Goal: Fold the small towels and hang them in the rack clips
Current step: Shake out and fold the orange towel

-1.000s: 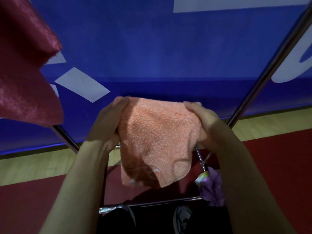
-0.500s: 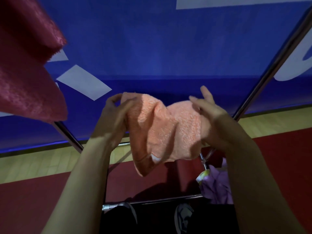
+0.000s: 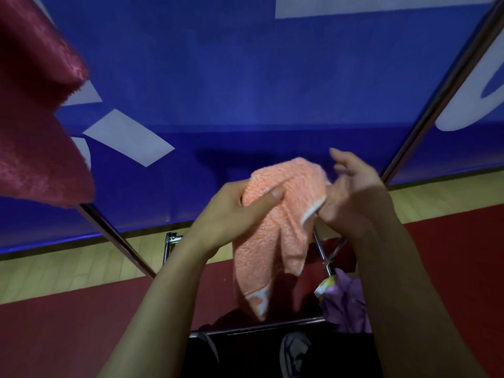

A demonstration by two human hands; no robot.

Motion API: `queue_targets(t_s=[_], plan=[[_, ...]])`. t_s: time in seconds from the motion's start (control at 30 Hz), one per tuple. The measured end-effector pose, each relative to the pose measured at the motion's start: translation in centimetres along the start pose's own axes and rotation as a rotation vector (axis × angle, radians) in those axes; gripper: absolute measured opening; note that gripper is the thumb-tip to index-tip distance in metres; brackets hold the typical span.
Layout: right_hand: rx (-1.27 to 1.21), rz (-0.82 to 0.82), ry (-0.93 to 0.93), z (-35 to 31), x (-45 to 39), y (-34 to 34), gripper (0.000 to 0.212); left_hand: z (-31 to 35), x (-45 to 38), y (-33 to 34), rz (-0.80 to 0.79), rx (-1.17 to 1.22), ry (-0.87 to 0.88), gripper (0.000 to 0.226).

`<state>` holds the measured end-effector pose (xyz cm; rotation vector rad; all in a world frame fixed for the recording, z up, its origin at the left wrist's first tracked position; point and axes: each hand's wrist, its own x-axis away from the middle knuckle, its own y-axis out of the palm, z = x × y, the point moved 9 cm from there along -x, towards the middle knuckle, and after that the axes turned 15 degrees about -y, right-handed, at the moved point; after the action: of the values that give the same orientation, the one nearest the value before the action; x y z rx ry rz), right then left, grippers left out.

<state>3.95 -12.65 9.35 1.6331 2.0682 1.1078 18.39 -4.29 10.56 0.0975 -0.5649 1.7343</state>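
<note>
blue wall (image 3: 245, 77) | left hand (image 3: 231, 211) grips peach towel (image 3: 275, 222) | right hand (image 3: 354, 197) loose beside

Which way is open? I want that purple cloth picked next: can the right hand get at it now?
Probably yes: the right hand has its fingers loose beside the orange towel, which the left hand grips, and the purple cloth hangs uncovered just below it.

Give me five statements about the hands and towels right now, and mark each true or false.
1. The left hand grips the orange towel. True.
2. The orange towel lies on the floor. False: it hangs in the air from the hands.
3. A dark red towel hangs at upper left. True.
4. The right hand holds the purple cloth. False: that cloth sits lower, apart from it.
5. The orange towel is spread flat. False: it is bunched.
</note>
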Motion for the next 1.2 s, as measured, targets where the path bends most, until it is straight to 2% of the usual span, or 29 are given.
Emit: queue_targets(t_s=[0.03, 0.07, 0.1, 0.2, 0.27, 0.33, 0.37, 0.43, 0.53, 0.6, 0.63, 0.77, 0.93, 1.03, 1.2], plan=[[-0.071, 0.069, 0.011, -0.2, -0.3, -0.8, 0.055, 0.0, -0.1, -0.3, 0.026, 0.079, -0.019, 0.039], [-0.062, 0.101, 0.039, 0.0, -0.2, -1.1, 0.047, -0.1, -0.3, -0.6, 0.046, 0.158, -0.047, 0.039], [0.059, 0.106, 0.084, 0.8, -0.2, -1.6, 0.046, -0.2, -0.5, -0.7, 0.065, 0.234, -0.078, 0.039], [0.645, 0.002, 0.149, 2.8, -0.2, -2.7, 0.062, -0.4, -1.0, -0.6, 0.089, 0.357, -0.134, 0.04], [0.779, -0.104, 0.105, 3.3, 0.0, -2.6, 0.073, -0.3, -1.3, -0.2, 0.072, 0.322, -0.139, 0.041], [0.782, -0.182, -0.005, 2.4, 0.0, -1.9, 0.084, -0.1, -1.3, 0.1, 0.05, 0.292, -0.126, 0.039], [0.792, -0.213, -0.068, 1.8, -0.3, -1.9, 0.084, 0.0, -1.2, 0.1, 0.036, 0.283, -0.115, 0.039], [0.825, -0.233, -0.196, 0.7, -0.6, -1.6, 0.071, 0.3, -1.2, 0.2, 0.022, 0.257, -0.103, 0.041], [0.788, -0.224, -0.341, -0.9, -0.4, -0.9, 0.039, 0.0, -1.3, -0.2, 0.025, 0.252, -0.124, 0.05], [0.717, -0.19, -0.421, -2.2, -0.4, -0.9, 0.032, -0.7, -1.6, -1.1, 0.06, 0.247, -0.152, 0.055], [0.699, -0.169, -0.45, -2.8, -0.4, -1.1, 0.03, -1.1, -1.6, -1.7, 0.092, 0.272, -0.169, 0.051], [0.753, -0.088, -0.5, -3.9, -1.0, -2.7, 0.026, -2.8, -2.0, -4.9, 0.287, 0.31, -0.223, 0.021], [0.958, 0.006, -0.586, -5.3, -1.0, -4.0, 0.024, -3.7, -2.3, -5.9, 0.344, 0.181, -0.253, 0.025], [0.954, 0.07, -0.608, -6.3, -0.6, -4.7, 0.022, -3.9, -2.2, -6.6, 0.37, 0.147, -0.268, 0.021], [1.01, 0.209, -0.693, -8.8, 0.3, -7.1, 0.02, -5.1, -2.1, -9.3, 0.419, 0.2, -0.197, 0.019]])
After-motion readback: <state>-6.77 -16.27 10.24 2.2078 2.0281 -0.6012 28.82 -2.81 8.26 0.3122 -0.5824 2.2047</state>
